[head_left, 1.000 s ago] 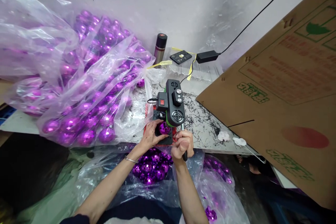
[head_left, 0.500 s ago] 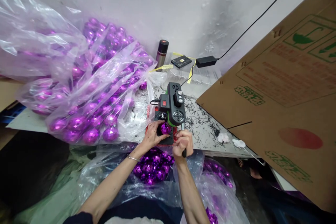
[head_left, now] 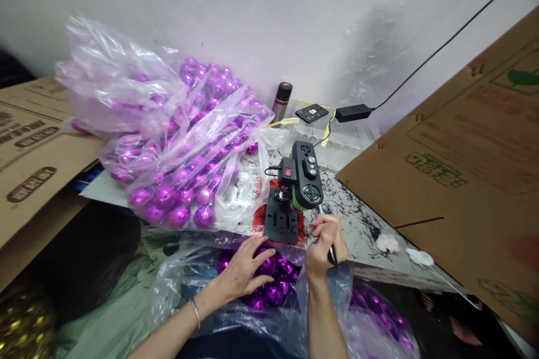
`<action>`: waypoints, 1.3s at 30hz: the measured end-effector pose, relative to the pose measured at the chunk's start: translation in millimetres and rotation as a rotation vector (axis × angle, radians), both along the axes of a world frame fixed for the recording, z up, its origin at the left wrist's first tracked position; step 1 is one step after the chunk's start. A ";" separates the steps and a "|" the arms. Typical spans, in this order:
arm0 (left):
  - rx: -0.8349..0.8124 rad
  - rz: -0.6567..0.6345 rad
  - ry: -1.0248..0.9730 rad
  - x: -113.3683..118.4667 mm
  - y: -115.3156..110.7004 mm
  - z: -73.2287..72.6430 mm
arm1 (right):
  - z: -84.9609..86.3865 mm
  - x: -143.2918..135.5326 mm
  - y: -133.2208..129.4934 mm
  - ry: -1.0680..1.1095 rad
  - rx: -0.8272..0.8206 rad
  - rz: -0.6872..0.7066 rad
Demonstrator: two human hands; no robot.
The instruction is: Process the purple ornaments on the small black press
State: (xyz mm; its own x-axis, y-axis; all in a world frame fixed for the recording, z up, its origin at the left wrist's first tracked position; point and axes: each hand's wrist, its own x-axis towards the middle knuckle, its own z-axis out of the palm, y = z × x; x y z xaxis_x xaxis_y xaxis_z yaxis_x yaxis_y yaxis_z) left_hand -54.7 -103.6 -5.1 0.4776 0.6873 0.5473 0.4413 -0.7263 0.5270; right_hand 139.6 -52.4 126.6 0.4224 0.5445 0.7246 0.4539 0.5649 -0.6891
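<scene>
In the head view, take the black machine (head_left: 306, 176) as the landmark. On its right, near side, the right grip (head_left: 326, 247) is closed around the machine's handle (head_left: 332, 256). On its near side, below the slotted base plate (head_left: 281, 227), the left grip (head_left: 242, 269) is spread, fingers apart and holding nothing that shows, over faceted purple balls (head_left: 269, 294) in an open clear bag (head_left: 168, 286). Motion and overlap blur that spot, so whether a fingertip touches a ball is hard to say.

The main risk, I judge, is pinching: should the handle be pulled while the left fingers are under the machine's head, they could be caught. A smooth round ball might slip from a loose pinch and roll off the near edge of the surface (head_left: 353, 235). Black scraps (head_left: 353, 202) right of the machine could get under a ball and tilt it. Left of the machine, the bulging bag (head_left: 202, 162) lies close enough that its film might snag. Behind it, a tug on the cord (head_left: 328, 132) could disturb the adapter (head_left: 352, 113).
</scene>
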 end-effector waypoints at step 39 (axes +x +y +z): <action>-0.235 0.414 0.411 -62.5 228.6 77.8 | -9.5 -3.8 5.4 0.021 0.023 -0.013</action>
